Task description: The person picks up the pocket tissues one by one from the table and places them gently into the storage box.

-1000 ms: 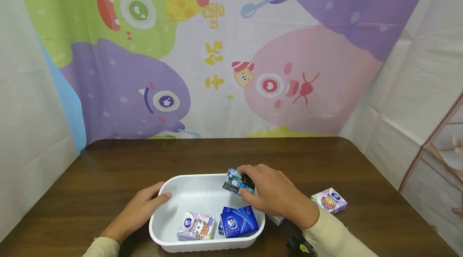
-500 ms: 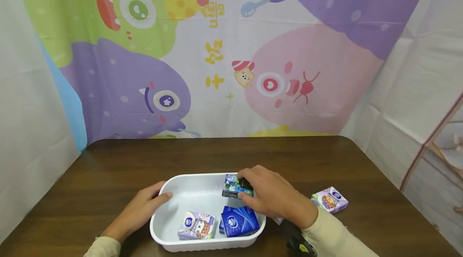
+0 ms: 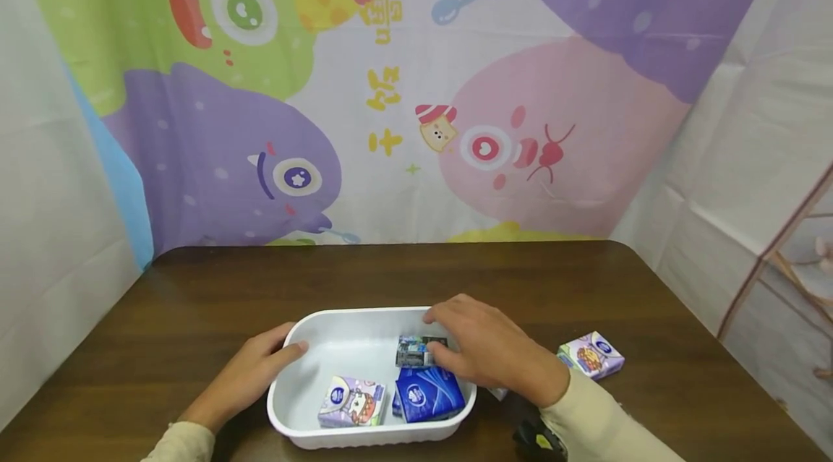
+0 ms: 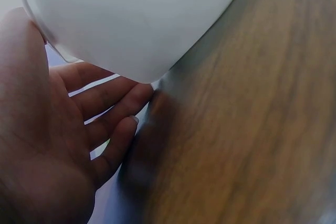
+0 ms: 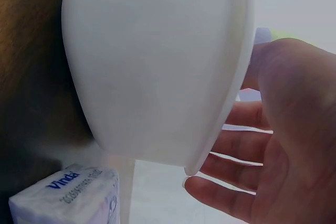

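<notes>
A white plastic basin (image 3: 364,439) stands on the table. My left hand (image 3: 257,368) holds its left side, the thumb hooked over the rim and the fingers outside; the left wrist view shows them against the basin's outer wall. Over the right rim is my right hand (image 3: 491,343), fingers spread and relaxed. Just below its thumb, a dark, blue-patterned tissue pack (image 3: 411,351) lies in the basin, partly hidden by the thumb. In front of that pack are blue tissue packs (image 3: 429,395), one on another. A purple cartoon tissue pack (image 3: 351,403) lies left of them.
Another purple tissue pack (image 3: 591,356) lies on the table to the right. A pack marked Vinda (image 5: 65,198) stands close outside the basin's right wall, mostly hidden in the head view. Near the right sleeve is a black object (image 3: 540,440). A cartoon curtain (image 3: 390,194) hangs behind the table.
The dark tissue pack has gone from my right hand's grip down into the basin, and the right fingers have let go. My left hand keeps its hold on the rim.
</notes>
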